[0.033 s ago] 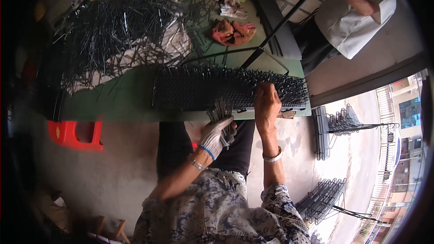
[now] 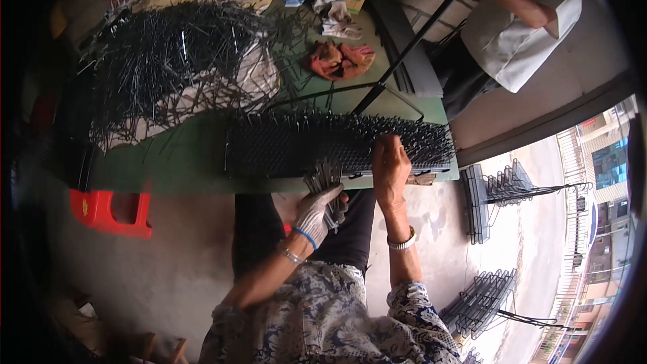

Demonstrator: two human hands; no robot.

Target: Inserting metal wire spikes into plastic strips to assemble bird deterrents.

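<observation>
A black perforated panel (image 2: 283,155) lies along the front edge of the green table (image 2: 155,170), with many thin dark prongs sticking up, thickest along its back and right side. My left hand (image 2: 313,212), in a white knitted glove, is closed around a bundle of thin dark metal pieces (image 2: 322,176) at the panel's front edge. Over the right part of the panel is my bare right hand (image 2: 391,170), its fingers pinched together among the prongs. Whatever those fingers hold is hidden. A black pole frame (image 2: 381,86) rises behind the panel.
A big tangled heap of thin dark metal pieces (image 2: 162,47) covers the table's left side on pale cloth. A red-orange glove (image 2: 340,61) lies behind the panel. Another person (image 2: 519,30) stands far right, one arm near the pole. Wire racks (image 2: 475,202) and a red stool (image 2: 108,212) stand beside the table.
The whole view has shifted a little, so the table and panel sit slightly lower in the picture. Both hands keep nearly the same places and grips.
</observation>
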